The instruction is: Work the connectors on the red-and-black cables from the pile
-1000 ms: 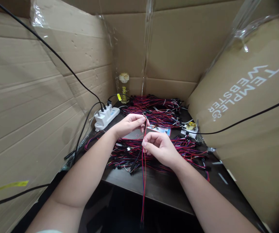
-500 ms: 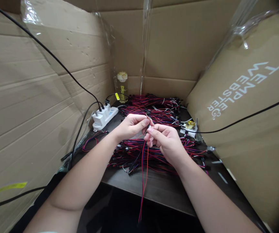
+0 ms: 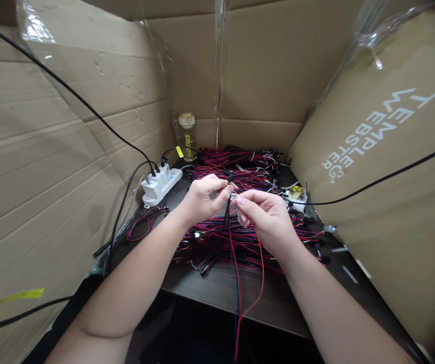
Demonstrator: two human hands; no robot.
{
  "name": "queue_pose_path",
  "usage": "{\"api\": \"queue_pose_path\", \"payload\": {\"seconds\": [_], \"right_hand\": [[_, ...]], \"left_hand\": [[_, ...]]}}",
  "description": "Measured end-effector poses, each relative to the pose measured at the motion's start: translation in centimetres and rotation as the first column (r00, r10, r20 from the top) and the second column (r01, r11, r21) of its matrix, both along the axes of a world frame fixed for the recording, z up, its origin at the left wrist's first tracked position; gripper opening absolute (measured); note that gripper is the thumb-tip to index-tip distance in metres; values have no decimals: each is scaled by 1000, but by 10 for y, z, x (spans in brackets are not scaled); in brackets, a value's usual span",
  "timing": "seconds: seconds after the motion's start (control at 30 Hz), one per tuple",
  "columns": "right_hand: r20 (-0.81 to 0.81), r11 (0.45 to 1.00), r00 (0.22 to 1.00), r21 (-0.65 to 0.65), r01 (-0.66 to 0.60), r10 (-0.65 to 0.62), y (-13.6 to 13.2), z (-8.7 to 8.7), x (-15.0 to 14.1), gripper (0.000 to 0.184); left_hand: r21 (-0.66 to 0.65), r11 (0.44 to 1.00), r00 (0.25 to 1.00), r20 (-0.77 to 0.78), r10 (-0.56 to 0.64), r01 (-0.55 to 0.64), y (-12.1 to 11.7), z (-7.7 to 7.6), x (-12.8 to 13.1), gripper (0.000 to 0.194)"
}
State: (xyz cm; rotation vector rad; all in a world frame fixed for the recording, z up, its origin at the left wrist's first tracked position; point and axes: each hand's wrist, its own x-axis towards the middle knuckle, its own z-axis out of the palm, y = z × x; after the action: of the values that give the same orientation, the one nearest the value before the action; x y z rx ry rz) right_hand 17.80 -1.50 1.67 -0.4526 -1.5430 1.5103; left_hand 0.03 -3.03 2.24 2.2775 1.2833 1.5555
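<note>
Between thumb and fingers, my left hand (image 3: pixel 210 196) pinches a wire harness (image 3: pixel 239 288) near its small black connector (image 3: pixel 230 179), which pokes up above the fingertips. My right hand (image 3: pixel 264 215) is closed beside it, the thumb and forefinger pinching a small whitish piece (image 3: pixel 234 196) at the end of an orange-red wire (image 3: pixel 263 263); its exact kind is too small to tell. Red, blue and black wires hang from my hands past the table's front edge. Below and behind them lie bundles of similar harnesses (image 3: pixel 217 247).
On the left stands a white power strip (image 3: pixel 161 186) with plugs in it, near a loose coil of wire (image 3: pixel 139 230). A clear bottle (image 3: pixel 187 134) is at the back. Cardboard walls (image 3: pixel 262 65) enclose the dark table (image 3: pixel 217 296). A yellow roll (image 3: pixel 296 192) sits at right.
My hands have drawn slightly apart, the right one moving right. The orange-red wire now bows away from the other hanging wires, and the black connector shows more clearly. The view has shifted a little.
</note>
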Motion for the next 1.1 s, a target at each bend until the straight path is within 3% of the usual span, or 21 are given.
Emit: {"api": "queue_pose_path", "payload": {"seconds": [0.1,0.2,0.27,0.37,0.43,0.5,0.8,0.97,1.1], "right_hand": [[-29,998,998,-21,-53,52,0,-1,2,25],[-25,988,988,-20,-152,152,0,-2,4,26],[-6,980,980,-5,-200,200,-1,-2,7,27],[5,973,973,4,-230,230,-1,-2,9,29],[0,968,968,-2,-251,251,-2,-3,9,30],[-7,961,961,-4,-275,275,-2,-3,10,28],[39,945,945,-44,-323,324,-5,-5,8,29],[61,935,933,-49,-352,354,-6,-7,8,24],[81,937,934,-43,-346,349,-6,-7,7,25]], "left_hand": [[-91,995,998,63,-23,29,-1,2,-2,30],[-234,953,963,228,-141,195,-2,4,-4,30],[-245,897,885,389,-256,367,-2,4,-6,32],[-174,787,705,586,-400,592,-4,4,-8,32],[-156,738,632,649,-424,656,-5,6,-7,33],[-147,732,608,677,-415,665,-7,9,-6,34],[-178,731,625,671,-400,659,-6,6,-7,42],[-259,759,713,605,-355,598,-5,0,-12,31],[-340,765,786,524,-328,547,-6,2,-13,38]]}}
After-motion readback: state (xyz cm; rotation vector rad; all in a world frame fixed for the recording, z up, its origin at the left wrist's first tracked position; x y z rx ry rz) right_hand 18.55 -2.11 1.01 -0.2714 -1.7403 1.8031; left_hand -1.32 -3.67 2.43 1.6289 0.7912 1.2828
